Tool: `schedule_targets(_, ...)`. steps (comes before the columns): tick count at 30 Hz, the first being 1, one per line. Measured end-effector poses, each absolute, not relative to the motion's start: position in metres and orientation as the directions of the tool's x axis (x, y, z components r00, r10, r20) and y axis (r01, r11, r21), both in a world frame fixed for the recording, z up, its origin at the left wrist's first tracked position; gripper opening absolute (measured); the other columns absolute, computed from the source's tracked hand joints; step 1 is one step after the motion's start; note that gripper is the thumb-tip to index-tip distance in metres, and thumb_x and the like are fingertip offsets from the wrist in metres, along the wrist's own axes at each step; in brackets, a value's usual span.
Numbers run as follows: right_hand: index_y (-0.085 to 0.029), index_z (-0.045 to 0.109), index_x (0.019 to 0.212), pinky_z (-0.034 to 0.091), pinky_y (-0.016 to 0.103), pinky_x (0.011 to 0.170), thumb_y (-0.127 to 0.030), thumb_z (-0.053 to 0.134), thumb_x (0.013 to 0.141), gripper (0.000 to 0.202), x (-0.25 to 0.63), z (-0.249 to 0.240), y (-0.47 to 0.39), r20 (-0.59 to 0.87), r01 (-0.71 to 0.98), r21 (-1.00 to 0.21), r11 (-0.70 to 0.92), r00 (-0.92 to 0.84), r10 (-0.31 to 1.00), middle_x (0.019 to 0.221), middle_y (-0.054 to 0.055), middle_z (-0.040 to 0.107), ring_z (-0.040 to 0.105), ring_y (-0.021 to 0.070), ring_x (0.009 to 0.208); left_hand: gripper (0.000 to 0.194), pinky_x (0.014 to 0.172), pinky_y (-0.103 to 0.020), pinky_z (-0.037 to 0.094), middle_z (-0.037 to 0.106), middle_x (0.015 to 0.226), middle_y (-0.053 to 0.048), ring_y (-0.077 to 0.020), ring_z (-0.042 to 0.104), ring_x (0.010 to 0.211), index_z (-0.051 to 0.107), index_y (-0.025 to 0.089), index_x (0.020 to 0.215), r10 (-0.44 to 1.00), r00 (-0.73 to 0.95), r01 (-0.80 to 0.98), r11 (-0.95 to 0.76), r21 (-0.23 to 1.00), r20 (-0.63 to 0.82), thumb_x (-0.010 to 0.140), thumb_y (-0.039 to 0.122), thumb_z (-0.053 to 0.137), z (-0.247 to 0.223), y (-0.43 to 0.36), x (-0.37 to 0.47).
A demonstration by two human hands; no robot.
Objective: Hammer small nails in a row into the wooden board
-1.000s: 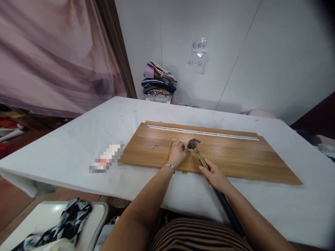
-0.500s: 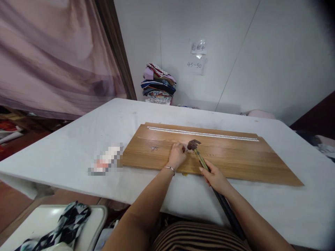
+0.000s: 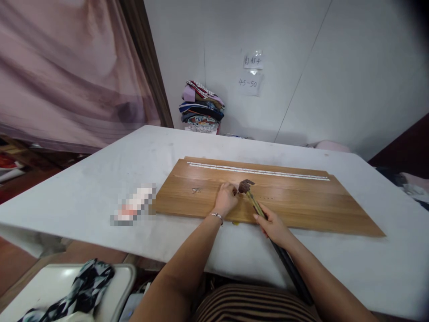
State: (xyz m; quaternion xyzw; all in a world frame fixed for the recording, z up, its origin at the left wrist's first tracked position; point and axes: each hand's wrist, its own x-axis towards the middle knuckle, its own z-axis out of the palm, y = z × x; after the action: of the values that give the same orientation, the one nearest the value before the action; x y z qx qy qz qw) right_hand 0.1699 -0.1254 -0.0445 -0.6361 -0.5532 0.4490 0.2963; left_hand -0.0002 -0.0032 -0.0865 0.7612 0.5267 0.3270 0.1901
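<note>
A wooden board [image 3: 301, 205] lies flat on the white-covered table. My right hand [image 3: 272, 223] is wrapped round the handle of a claw hammer [image 3: 246, 186], whose rusty head is just above the board, beside my left fingertips. My left hand [image 3: 227, 197] rests on the board with its fingers pinched; what they hold is too small to make out. A few nails [image 3: 196, 190] lie loose on the board's left part. Several small dark points [image 3: 267, 197] run in a row right of the hammer head.
Two white strips [image 3: 258, 171] run along the board's far side. Folded clothes [image 3: 201, 107] are stacked behind the table [image 3: 117, 165]. A blurred-out item [image 3: 134, 203] lies left of the board. A white chair [image 3: 122, 275] with patterned cloth stands at the lower left.
The whole view has shifted very slightly. Both hands and the hammer hold nearly the same places over the board.
</note>
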Motion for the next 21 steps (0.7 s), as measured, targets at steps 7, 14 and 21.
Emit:
schedule_targets(7, -0.012, 0.038, 0.151, 0.035, 0.021, 0.041, -0.047, 0.051, 0.084, 0.077, 0.1705, -0.0461, -0.1253, -0.217, 0.427, -0.885, -0.186, -0.025, 0.976, 0.049, -0.009, 0.04, 0.041, 0.0105, 0.04, 0.01, 0.086, -0.035, 0.049, 0.064, 0.086, -0.008, -0.0221, 0.057, 0.091, 0.065, 0.018, 0.07, 0.927, 0.23, 0.678, -0.37, 0.635, 0.295, 0.071, 0.009, 0.06, -0.0857, -0.0034, 0.0)
schedule_targets(14, -0.012, 0.041, 0.149, 0.035, 0.021, 0.042, -0.046, 0.051, 0.084, 0.074, 0.171, -0.0492, -0.1247, -0.227, 0.44, -0.878, -0.19, -0.033, 0.973, 0.052, -0.008, 0.041, 0.042, 0.0108, 0.043, 0.011, 0.087, -0.035, 0.049, 0.064, 0.085, -0.008, -0.0221, 0.057, 0.09, 0.064, 0.018, 0.069, 0.922, 0.233, 0.662, -0.382, 0.644, 0.308, 0.071, 0.008, 0.06, -0.087, -0.0026, 0.0002)
schedule_targets(21, -0.015, 0.04, 0.149, 0.035, 0.021, 0.042, -0.046, 0.051, 0.084, 0.074, 0.1704, -0.0474, -0.1255, -0.244, 0.428, -0.88, -0.207, -0.033, 0.969, 0.053, -0.008, 0.04, 0.041, 0.011, 0.043, 0.013, 0.088, -0.035, 0.048, 0.064, 0.086, -0.007, -0.0211, 0.056, 0.092, 0.066, 0.018, 0.074, 0.922, 0.242, 0.664, -0.384, 0.641, 0.302, 0.071, 0.008, 0.058, -0.0851, -0.0032, 0.0001)
